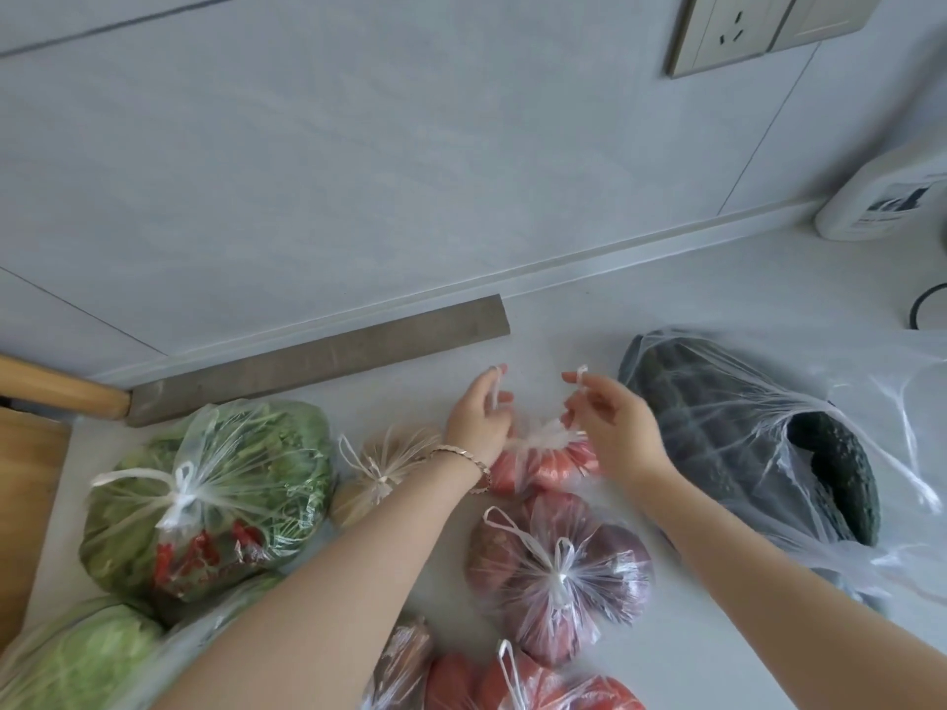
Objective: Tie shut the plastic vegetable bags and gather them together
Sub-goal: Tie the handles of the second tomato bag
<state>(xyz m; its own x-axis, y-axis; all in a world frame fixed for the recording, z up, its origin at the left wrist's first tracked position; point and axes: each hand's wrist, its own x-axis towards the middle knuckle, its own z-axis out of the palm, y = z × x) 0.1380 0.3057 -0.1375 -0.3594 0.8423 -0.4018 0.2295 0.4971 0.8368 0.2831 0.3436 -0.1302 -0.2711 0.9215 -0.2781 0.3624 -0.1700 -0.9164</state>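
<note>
Our left hand (pixel 479 415) and right hand (pixel 612 420) each pinch one handle of the tomato bag (pixel 543 466), drawing the handles up and apart above the counter (pixel 666 289), the knot not yet made. Close by, the greens bag (pixel 205 499), small tan bag (pixel 379 474) and purple-onion bag (pixel 558 571) sit knotted. The dark squash bag (pixel 743 443) on the right gapes open, likely next.

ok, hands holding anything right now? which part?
Yes, the bag of red produce, by its handles: the left hand pinches one loop, the right hand the other, above the gathered mouth.
</note>
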